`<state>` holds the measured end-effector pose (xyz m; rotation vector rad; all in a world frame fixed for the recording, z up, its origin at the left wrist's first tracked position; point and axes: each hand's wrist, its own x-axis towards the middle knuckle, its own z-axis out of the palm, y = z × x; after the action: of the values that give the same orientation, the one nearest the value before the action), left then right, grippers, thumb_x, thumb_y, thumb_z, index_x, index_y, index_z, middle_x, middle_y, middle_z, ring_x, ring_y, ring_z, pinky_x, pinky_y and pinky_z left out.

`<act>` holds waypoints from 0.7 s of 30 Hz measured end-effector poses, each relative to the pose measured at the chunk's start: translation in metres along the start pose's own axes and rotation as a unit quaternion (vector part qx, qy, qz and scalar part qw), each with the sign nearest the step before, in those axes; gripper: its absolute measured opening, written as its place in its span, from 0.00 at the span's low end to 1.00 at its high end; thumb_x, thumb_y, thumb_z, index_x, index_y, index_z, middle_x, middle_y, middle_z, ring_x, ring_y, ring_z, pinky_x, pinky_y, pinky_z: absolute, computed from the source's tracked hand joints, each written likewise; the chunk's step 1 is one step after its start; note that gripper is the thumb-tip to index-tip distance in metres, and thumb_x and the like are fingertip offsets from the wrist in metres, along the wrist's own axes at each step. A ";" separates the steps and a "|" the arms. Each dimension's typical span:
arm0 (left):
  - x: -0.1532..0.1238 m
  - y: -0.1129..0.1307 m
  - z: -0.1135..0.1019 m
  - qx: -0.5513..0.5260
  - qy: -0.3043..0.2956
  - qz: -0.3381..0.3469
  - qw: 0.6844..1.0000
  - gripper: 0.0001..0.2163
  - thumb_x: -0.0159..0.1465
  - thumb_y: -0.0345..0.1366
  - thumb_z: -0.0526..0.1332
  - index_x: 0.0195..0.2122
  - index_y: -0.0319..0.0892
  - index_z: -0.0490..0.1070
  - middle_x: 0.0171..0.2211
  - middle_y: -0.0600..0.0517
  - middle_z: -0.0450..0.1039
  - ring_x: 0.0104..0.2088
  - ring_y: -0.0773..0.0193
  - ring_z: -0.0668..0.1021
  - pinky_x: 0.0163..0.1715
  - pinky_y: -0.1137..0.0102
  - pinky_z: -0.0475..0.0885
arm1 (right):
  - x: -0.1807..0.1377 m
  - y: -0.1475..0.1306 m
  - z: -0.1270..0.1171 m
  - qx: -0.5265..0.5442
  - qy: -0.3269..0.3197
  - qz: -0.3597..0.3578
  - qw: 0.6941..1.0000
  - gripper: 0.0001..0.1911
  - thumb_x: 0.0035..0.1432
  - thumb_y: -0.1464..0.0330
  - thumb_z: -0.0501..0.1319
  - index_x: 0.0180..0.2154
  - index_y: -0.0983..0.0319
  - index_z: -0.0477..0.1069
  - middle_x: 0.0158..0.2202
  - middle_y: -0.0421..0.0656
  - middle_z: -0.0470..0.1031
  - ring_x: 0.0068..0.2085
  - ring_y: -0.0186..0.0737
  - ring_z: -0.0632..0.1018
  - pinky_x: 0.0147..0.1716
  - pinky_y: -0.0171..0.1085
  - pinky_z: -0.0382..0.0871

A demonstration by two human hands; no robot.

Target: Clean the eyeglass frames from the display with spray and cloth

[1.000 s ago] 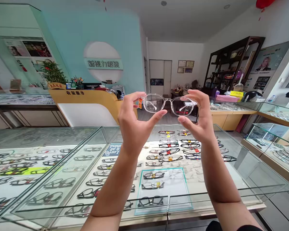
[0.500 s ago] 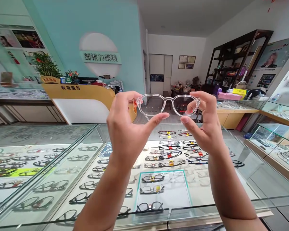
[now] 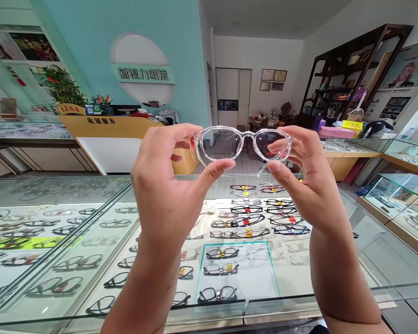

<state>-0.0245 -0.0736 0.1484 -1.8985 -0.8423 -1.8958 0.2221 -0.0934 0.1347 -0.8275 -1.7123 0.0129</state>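
Between my two hands, a pair of clear-framed eyeglasses (image 3: 247, 135) is held up above the glass counter, lenses facing me. My left hand (image 3: 174, 181) grips the left end of the frame, index finger at the upper hinge and thumb under the left lens. At the other end, my right hand (image 3: 304, 174) pinches the frame near the right hinge, its thumb at the lower rim of the right lens. Red lettering shows on the right lens, and a reddish-orange tag hangs by the left hinge. One clear temple slants down below the right lens.
Below is a glass display case (image 3: 229, 308) with rows of eyeglasses, some with yellow or red tags. A yellow-and-white cashier desk (image 3: 114, 153) stands behind to the left. A dark shelf (image 3: 348, 69) and another glass case (image 3: 403, 195) are at the right.
The eyeglasses and both hands have come slightly closer and higher in view, with the hands a little further apart. One temple now shows below the right lens. The camera has tilted down slightly.
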 end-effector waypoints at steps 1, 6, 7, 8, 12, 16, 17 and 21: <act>-0.001 0.000 0.003 -0.004 0.005 -0.007 1.000 0.24 0.64 0.60 0.76 0.53 0.51 0.80 0.48 0.49 0.83 0.48 0.52 0.84 0.43 0.55 0.80 | 0.000 0.000 0.001 -0.002 0.006 0.004 1.000 0.29 0.72 0.52 0.67 0.69 0.46 0.65 0.59 0.47 0.81 0.62 0.54 0.81 0.65 0.60 0.77; -0.004 -0.003 0.017 -0.040 0.017 -0.053 0.998 0.24 0.62 0.59 0.78 0.52 0.53 0.82 0.48 0.48 0.84 0.48 0.50 0.85 0.43 0.54 0.81 | 0.000 0.002 0.008 -0.014 0.038 0.021 0.999 0.27 0.73 0.51 0.66 0.67 0.49 0.67 0.63 0.49 0.80 0.64 0.54 0.81 0.65 0.59 0.78; -0.005 -0.004 0.019 -0.045 0.021 -0.057 0.997 0.24 0.61 0.59 0.78 0.53 0.53 0.82 0.48 0.48 0.85 0.47 0.50 0.85 0.43 0.54 0.82 | 0.000 0.001 0.009 -0.022 0.044 0.022 0.999 0.27 0.73 0.51 0.66 0.67 0.50 0.68 0.64 0.49 0.80 0.64 0.54 0.81 0.64 0.60 0.79; -0.005 -0.006 0.021 -0.048 0.025 -0.060 0.997 0.25 0.61 0.59 0.78 0.54 0.53 0.82 0.49 0.48 0.85 0.47 0.51 0.85 0.43 0.54 0.82 | 0.000 0.001 0.010 -0.033 0.050 0.022 0.998 0.27 0.73 0.51 0.66 0.67 0.50 0.68 0.65 0.49 0.80 0.65 0.55 0.81 0.64 0.60 0.79; -0.008 -0.010 0.028 -0.044 0.022 -0.068 0.996 0.25 0.61 0.59 0.79 0.54 0.53 0.82 0.48 0.48 0.86 0.46 0.51 0.86 0.45 0.54 0.83 | 0.000 0.000 0.011 -0.089 0.082 0.028 0.992 0.28 0.73 0.49 0.65 0.68 0.50 0.71 0.66 0.50 0.80 0.65 0.58 0.82 0.65 0.64 0.78; -0.010 -0.009 0.033 -0.035 0.016 -0.082 0.996 0.25 0.63 0.58 0.78 0.55 0.50 0.83 0.49 0.47 0.86 0.48 0.52 0.87 0.49 0.55 0.84 | -0.001 0.002 0.013 -0.118 0.101 0.035 0.987 0.30 0.74 0.49 0.65 0.71 0.50 0.70 0.66 0.51 0.80 0.65 0.61 0.82 0.64 0.66 0.78; -0.010 -0.008 0.034 -0.036 0.017 -0.085 0.996 0.26 0.63 0.58 0.78 0.55 0.48 0.83 0.50 0.47 0.87 0.47 0.52 0.87 0.50 0.55 0.84 | -0.001 0.003 0.013 -0.119 0.105 0.035 0.987 0.30 0.74 0.50 0.65 0.71 0.50 0.70 0.66 0.51 0.80 0.66 0.61 0.82 0.63 0.66 0.79; -0.010 -0.009 0.038 -0.063 0.042 -0.088 0.993 0.31 0.60 0.57 0.80 0.57 0.43 0.82 0.49 0.46 0.88 0.47 0.52 0.89 0.49 0.53 0.85 | -0.002 0.005 0.014 -0.116 0.110 0.032 0.987 0.31 0.74 0.49 0.64 0.72 0.50 0.69 0.66 0.51 0.81 0.66 0.62 0.82 0.62 0.68 0.79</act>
<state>0.0010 -0.0452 0.1349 -1.8533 -0.9103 -2.1658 0.2127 -0.0845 0.1264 -1.0170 -1.4963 -0.2307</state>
